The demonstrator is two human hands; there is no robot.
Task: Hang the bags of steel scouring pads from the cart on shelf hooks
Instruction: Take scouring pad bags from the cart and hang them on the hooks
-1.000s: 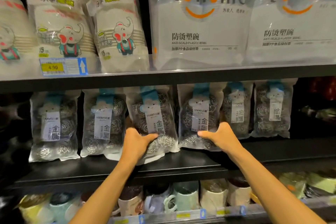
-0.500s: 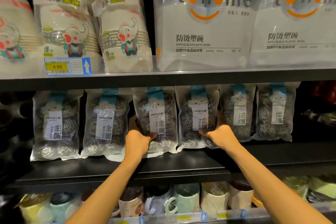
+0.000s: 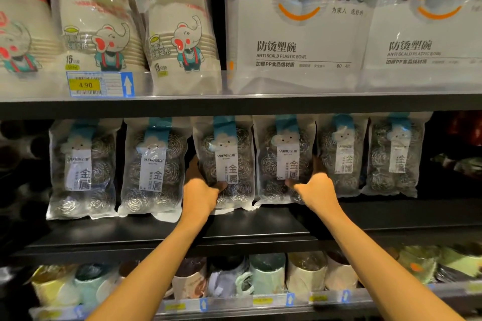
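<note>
The left hand (image 3: 200, 194) pinches the lower left edge of a bag of steel scouring pads (image 3: 225, 161) at frame centre, thumb in front. The right hand (image 3: 317, 190) likewise holds the neighbouring bag (image 3: 285, 159). Both sit in a row of six, tops tucked under the upper shelf (image 3: 234, 105); the hooks are hidden. This looks like the seating step, and next comes a gentle release. The pouches are clear, with coiled silvery pads and blue-white labels.

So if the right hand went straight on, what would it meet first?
The right hand holds the fourth bag from the left; straight on, its fingers likely brush the fifth bag beside it, though depth is unclear.
</note>
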